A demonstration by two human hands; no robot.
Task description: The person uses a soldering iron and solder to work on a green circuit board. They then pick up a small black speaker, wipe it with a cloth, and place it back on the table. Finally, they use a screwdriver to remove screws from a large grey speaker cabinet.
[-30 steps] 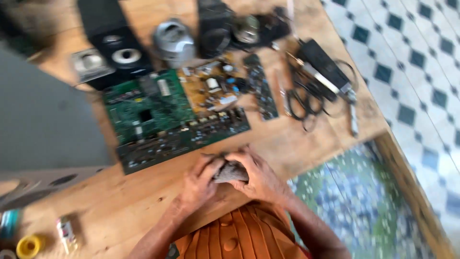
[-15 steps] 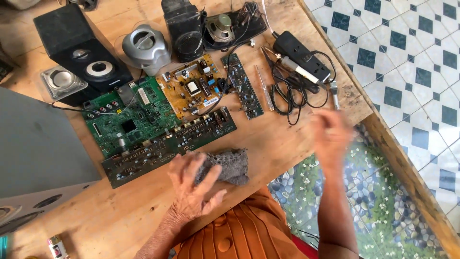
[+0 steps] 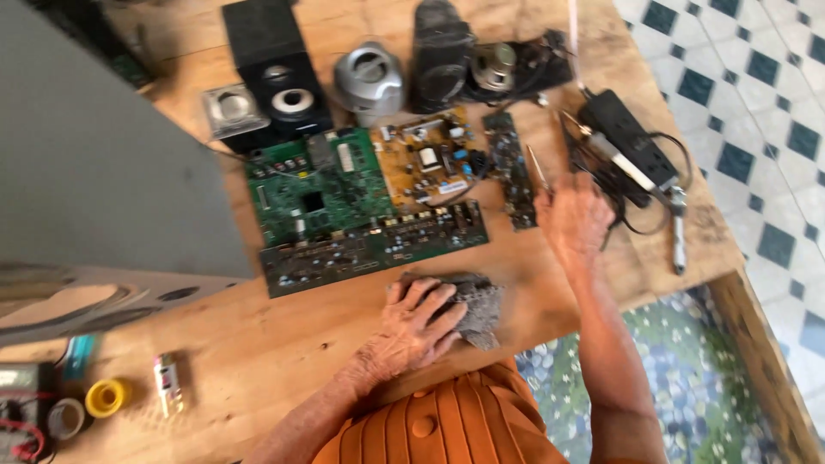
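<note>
On the wooden table's (image 3: pixel 258 369) near edge, the left hand (image 3: pixel 412 331) presses flat on a rough grey lumpy cloth (image 3: pixel 477 301) just below the long dark circuit board (image 3: pixel 374 247), while the right hand (image 3: pixel 571 219), fingers loosely curled and holding nothing, reaches toward the thin screwdriver (image 3: pixel 538 169) beside that board, best pinched gently by its handle.

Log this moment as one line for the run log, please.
left hand: pressing on grey cloth | right hand: reaching toward thin screwdriver, nothing held | surface: wooden table | nearby: long dark circuit board
</note>
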